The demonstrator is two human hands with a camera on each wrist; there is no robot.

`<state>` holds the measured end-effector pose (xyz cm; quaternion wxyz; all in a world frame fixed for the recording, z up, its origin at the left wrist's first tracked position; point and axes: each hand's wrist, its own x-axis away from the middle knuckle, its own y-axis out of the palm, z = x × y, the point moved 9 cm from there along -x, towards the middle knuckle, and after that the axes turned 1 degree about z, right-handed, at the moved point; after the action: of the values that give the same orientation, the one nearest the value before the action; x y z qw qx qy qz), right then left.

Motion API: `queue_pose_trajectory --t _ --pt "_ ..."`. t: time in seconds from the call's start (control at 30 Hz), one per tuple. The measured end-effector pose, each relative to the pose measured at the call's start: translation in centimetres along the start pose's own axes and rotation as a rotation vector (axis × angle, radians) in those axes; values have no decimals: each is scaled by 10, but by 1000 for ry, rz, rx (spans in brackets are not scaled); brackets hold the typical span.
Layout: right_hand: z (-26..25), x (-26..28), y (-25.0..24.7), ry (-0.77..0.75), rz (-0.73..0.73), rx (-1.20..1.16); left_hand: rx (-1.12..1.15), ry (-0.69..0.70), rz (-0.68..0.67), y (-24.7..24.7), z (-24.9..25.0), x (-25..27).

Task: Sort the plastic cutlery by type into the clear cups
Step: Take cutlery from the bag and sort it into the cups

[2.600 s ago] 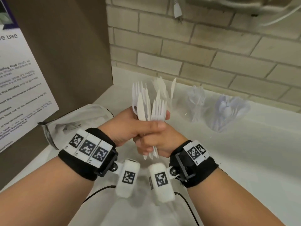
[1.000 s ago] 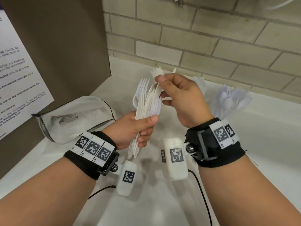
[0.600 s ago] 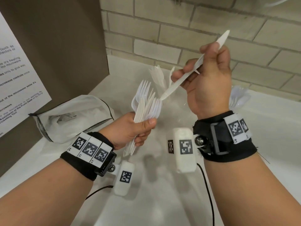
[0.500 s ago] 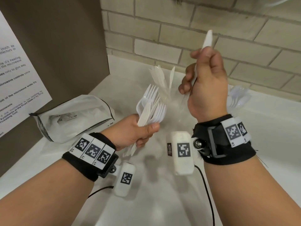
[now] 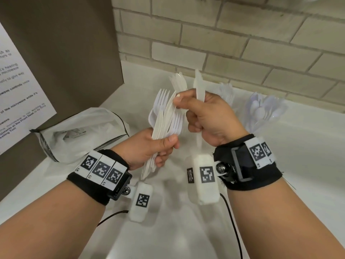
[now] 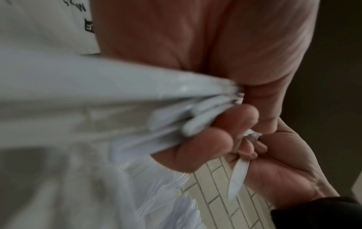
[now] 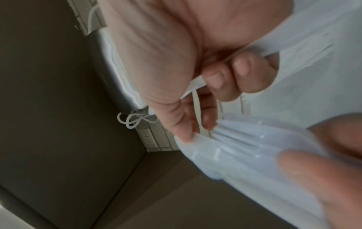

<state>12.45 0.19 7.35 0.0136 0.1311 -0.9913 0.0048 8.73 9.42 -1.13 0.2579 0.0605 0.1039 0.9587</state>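
Readable text: paper notice [image 5: 17, 86] on the brown panel at far left carries partial words, "microwave", "microwave controls", "of the microwave while it's"; rest too small. Wrist bands & cam housings show black/white square marker codes.

L hand [image 5: 149, 146] has fingers + thumb wrapped round a bundle of white plastic cutlery [image 5: 166, 116], mostly forks w/ a few knives, handles sticking out below the fist, tines fanned up and to the right. R hand [image 5: 209, 116] is curled round one white knife [image 5: 198, 86], blade up above the fist, handle end poking out under the palm; its thumb & forefinger also pinch a piece at the top of the bundle. Hands almost touching.

Far side of the white counter [image 5: 298, 165]: clear cup w/ knives [image 5: 178, 81] behind the hands, cup w/ forks [image 5: 226, 92] to its right, cup w/ spoons [image 5: 265, 109] furthest right. Crinkly translucent plastic bag [image 5: 78, 131] lies near left. Pale brick wall [image 5: 224, 34] behind.
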Motion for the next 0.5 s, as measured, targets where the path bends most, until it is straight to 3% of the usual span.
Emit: queue_pose_trajectory --t 0.1,0.33,0.5 --pt "-10 -1 -2 -60 12 -110 -11 -17 16 0 -3 1" --pt "0 1 12 -97 -107 8 -44 -4 13 2 1 -1" --pt "-19 7 13 -296 -126 -75 -73 -15 -2 5 0 -2"
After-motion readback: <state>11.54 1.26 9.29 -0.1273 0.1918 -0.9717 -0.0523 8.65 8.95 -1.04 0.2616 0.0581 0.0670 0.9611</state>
